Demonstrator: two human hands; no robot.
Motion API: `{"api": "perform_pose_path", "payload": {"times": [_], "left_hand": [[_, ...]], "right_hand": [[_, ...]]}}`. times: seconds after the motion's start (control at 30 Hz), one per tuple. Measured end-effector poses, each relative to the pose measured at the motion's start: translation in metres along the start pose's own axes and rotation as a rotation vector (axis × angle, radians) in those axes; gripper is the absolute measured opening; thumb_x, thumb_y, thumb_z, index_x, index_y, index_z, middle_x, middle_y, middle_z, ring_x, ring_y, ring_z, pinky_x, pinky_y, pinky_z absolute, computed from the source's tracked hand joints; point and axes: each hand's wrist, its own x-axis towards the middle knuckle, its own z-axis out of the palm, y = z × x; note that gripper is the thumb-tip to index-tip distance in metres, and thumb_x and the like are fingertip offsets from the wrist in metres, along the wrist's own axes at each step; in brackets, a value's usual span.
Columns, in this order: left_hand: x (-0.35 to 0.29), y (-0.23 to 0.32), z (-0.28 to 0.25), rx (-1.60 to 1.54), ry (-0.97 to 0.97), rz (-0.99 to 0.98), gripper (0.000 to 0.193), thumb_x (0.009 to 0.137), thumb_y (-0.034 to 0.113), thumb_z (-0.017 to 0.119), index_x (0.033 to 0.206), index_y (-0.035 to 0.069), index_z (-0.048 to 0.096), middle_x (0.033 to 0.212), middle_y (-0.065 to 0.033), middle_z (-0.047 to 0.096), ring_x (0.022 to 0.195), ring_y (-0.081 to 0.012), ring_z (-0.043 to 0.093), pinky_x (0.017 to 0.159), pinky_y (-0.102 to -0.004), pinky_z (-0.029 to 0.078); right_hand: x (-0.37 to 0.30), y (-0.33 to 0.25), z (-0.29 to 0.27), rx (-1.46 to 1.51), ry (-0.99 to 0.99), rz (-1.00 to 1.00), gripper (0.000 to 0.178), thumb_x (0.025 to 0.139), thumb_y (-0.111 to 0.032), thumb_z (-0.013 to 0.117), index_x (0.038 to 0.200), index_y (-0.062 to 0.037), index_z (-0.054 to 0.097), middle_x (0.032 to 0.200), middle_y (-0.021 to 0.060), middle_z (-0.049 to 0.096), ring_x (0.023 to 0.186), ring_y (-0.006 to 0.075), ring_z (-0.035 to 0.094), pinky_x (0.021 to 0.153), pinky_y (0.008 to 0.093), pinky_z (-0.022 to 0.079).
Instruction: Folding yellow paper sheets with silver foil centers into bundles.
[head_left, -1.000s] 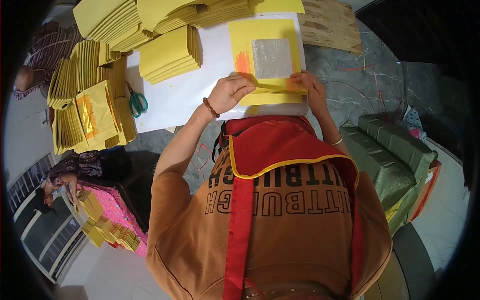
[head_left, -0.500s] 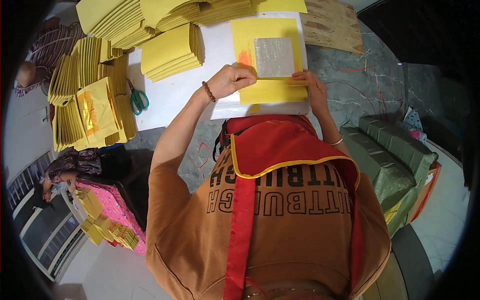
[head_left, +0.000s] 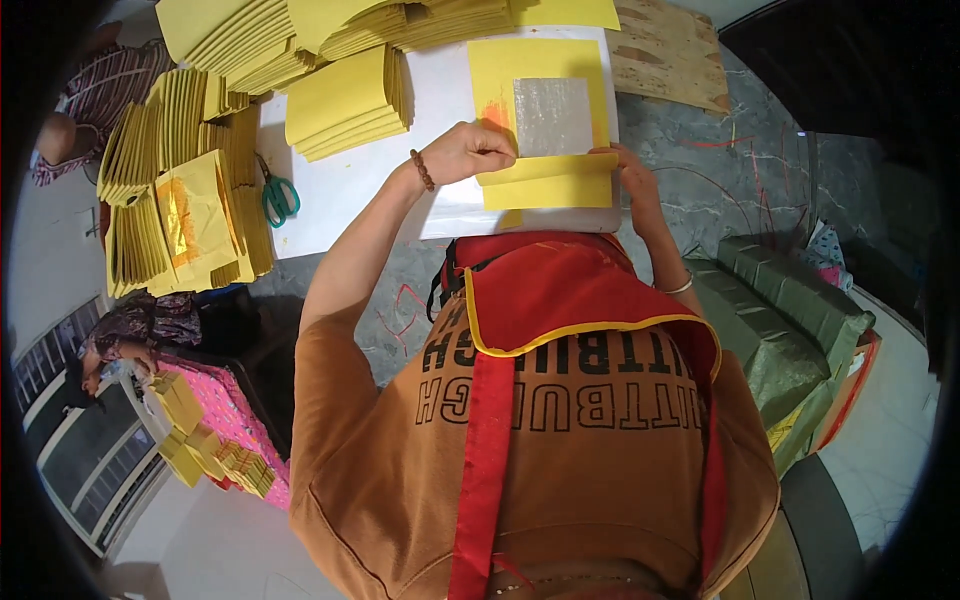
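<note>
Clearly, yellow sheet (head_left: 550, 170) between left hand (head_left: 468, 155), right hand (head_left: 636, 182); both pinch folded edge.

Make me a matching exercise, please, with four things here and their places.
1. Scissors
2. Silver-grey square
3. Left hand
4. Right hand

A. at the right end of the fold in the yellow sheet
B. on the white tabletop, near its left edge
C. at the fold's left end
D. on that sheet, beyond the fold

Pairs: 1-B, 2-D, 3-C, 4-A
</note>
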Motion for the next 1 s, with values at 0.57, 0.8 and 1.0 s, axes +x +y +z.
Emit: {"api": "perform_pose_path", "payload": {"times": [0.57,0.8,1.0], "left_hand": [[-0.0008,0.0012,-0.0018,0.012,-0.043,-0.053,0.018,0.08,0.016,0.057,0.088,0.0,0.063,0.079,-0.0046,0.061,0.076,-0.0118,0.054,0.071,-0.0252,0.044],[-0.0005,-0.0003,-0.0045,0.01,-0.077,-0.057,0.021,0.081,0.018,0.056,0.089,0.0,0.063,0.081,-0.0051,0.062,0.076,-0.0117,0.055,0.072,-0.0252,0.044],[-0.0003,-0.0024,-0.0049,0.011,-0.077,-0.064,0.023,0.082,0.018,0.054,0.091,0.0,0.063,0.081,-0.0049,0.062,0.078,-0.0112,0.055,0.073,-0.0248,0.044]], "right_hand": [[0.0025,-0.0068,0.0012,-0.099,-0.03,0.08,0.029,0.073,-0.01,0.064,0.101,-0.0079,0.061,0.11,0.0033,0.059,0.115,0.022,0.043,0.098,0.0347,0.031],[0.0033,-0.008,0.0017,-0.122,-0.027,0.074,0.028,0.073,-0.006,0.06,0.102,-0.0079,0.061,0.11,0.0032,0.059,0.116,0.0222,0.043,0.099,0.0345,0.031],[0.0027,-0.0088,0.0019,-0.112,-0.031,0.081,0.029,0.073,-0.006,0.06,0.102,-0.0078,0.061,0.111,0.003,0.058,0.115,0.0219,0.043,0.099,0.0341,0.031]]}}
